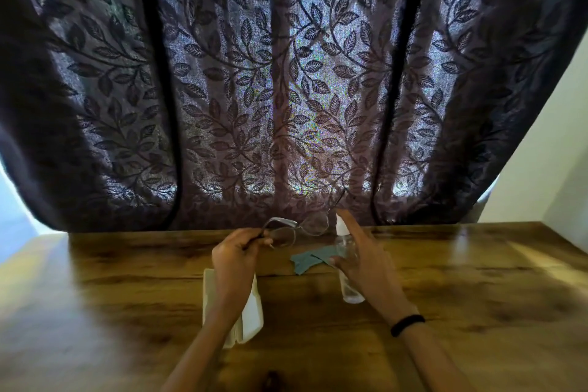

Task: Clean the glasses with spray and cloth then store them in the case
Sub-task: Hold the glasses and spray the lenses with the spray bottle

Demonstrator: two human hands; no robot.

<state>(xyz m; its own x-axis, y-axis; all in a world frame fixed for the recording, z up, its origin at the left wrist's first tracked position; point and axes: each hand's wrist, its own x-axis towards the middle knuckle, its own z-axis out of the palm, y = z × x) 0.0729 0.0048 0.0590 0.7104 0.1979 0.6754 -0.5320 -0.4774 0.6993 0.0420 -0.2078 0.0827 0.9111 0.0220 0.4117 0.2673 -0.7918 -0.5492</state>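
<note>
While the left hand is pinching the glasses by one arm above the counter, the right hand is wrapping around a clear spray bottle, forefinger on its nozzle. Between them a cloth is lying; a white case is sitting under the left wrist.

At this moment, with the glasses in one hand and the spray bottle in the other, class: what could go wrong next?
1. The left hand pinches the glasses by one temple only; they might slip or twist.
2. The right hand aims the spray bottle over the wooden table; overspray may wet it.
3. The cloth lies beyond the hands, so spray might dry first.
</note>
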